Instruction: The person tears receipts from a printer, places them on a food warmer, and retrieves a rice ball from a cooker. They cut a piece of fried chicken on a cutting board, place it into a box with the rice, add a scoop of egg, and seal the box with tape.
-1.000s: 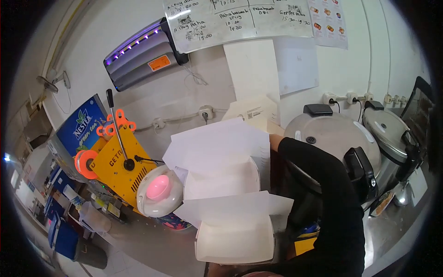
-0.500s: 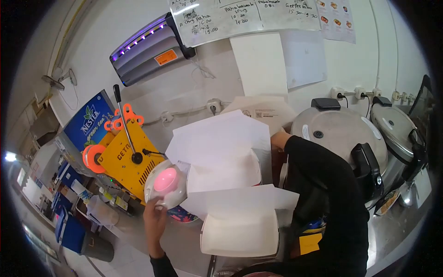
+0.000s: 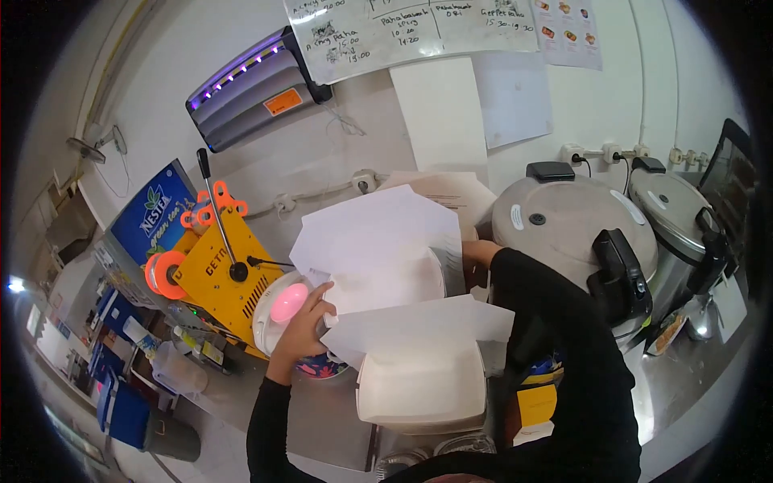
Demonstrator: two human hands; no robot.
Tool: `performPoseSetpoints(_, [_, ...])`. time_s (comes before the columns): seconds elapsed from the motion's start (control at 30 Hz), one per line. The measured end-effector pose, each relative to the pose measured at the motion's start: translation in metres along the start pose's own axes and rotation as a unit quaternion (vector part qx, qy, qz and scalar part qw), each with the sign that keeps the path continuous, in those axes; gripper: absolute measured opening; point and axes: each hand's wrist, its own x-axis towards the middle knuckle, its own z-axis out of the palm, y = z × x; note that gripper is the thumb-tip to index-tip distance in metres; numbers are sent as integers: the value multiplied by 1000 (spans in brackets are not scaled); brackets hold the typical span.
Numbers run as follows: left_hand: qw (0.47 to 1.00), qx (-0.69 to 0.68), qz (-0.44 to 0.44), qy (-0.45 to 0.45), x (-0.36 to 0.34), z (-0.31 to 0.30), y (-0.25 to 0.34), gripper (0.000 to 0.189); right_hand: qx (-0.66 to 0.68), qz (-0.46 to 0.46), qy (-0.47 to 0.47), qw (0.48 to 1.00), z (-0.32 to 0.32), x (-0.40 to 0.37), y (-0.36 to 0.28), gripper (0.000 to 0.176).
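Two white paper food boxes with raised lids stand one before the other in the middle. My left hand [image 3: 304,328] is closed at the left edge of the rear box [image 3: 386,291], its fingers bent against the cardboard. Just beyond that hand, a pink bowl [image 3: 290,303] rests on a white rice-cooker-like lid [image 3: 264,324]. My right hand [image 3: 480,254] is at the right side of the rear box, with its fingers mostly hidden. The front box [image 3: 422,386] stands open nearer to me, its inside showing bare.
A yellow cup sealer [image 3: 221,278] with a long lever stands at left. Large steel cookers [image 3: 576,258] stand at right. A yellow carton [image 3: 536,406] lies below my right arm. Clear plastic lids [image 3: 403,460] are at the front edge.
My left hand has left the white lid's front and moved right and up to the rear box's left edge. My right hand stays by the box's right side. The view has shifted slightly.
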Motion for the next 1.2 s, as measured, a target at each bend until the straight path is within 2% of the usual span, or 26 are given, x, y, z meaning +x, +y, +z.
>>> performPoseSetpoints(0.1, [999,-34,-14,11,-6,2,0,46,27,-10,4,1000,-3,-1,-14,23])
performPoseSetpoints(0.17, [994,-85,-64,14,-9,4,4,47,28,-10,9,1000,-5,1,-21,23])
performPoseSetpoints(0.27, [995,-81,-33,41,-14,6,4,46,10,1,29,1000,-13,6,-26,23])
performPoseSetpoints(0.37, [990,-131,-49,36,-11,10,4,44,-53,35,66,996,-22,15,-24,23])
performPoseSetpoints(0.5, [994,-96,-20,44,3,5,13,40,-132,86,83,984,-26,25,-6,23])
performPoseSetpoints(0.57, [998,-62,-6,-11,11,6,6,36,-161,107,86,977,-28,22,7,23])
performPoseSetpoints(0.6, [998,-59,-4,-6,15,11,-3,36,-173,115,86,974,-28,20,15,23])
performPoseSetpoints(0.67, [986,-111,-106,-58,20,30,-27,30,-195,131,88,968,-26,19,30,23])
performPoseSetpoints(0.7, [987,-108,-104,-53,23,37,-38,30,-206,139,92,964,-26,19,37,23])
performPoseSetpoints(0.77, [999,6,-32,-41,29,51,-54,31,-228,155,92,957,-25,15,51,23])
performPoseSetpoints(0.87, [1000,9,-7,7,44,37,-14,37,-257,174,98,945,-28,14,75,23])
performPoseSetpoints(0.97, [999,32,4,17,59,46,-29,43,-288,198,109,931,-32,20,97,22])
performPoseSetpoints(1.2, [995,81,25,50,111,68,-51,44,-375,269,141,876,-54,30,136,22])
